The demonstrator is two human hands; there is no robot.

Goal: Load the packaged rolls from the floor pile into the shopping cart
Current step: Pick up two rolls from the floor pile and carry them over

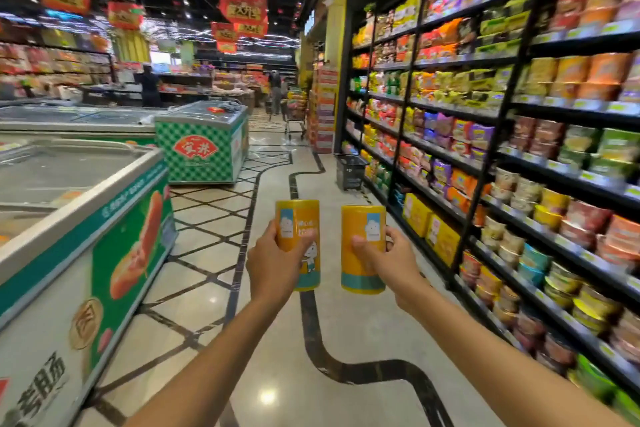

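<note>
A: Hands?
B: Left hand [273, 263] is gripping one roll [298, 215], right hand [388, 263] a second roll [353, 218] — both upright, left of the shelving [485, 135].
A: Step?
B: Carrying, I'd judge; next calls for finding the cart. Freezer [86, 218] opposite the shelving: contents blurred. Cart [294, 118] past its far end seems to be holding goods; basket [350, 170] at its foot — can't tell.

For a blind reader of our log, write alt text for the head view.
Two hands each hold an upright yellow packaged roll over a supermarket aisle: the left hand grips the left roll, the right hand the right roll. A freezer stands to the left, shelves to the right.
</note>
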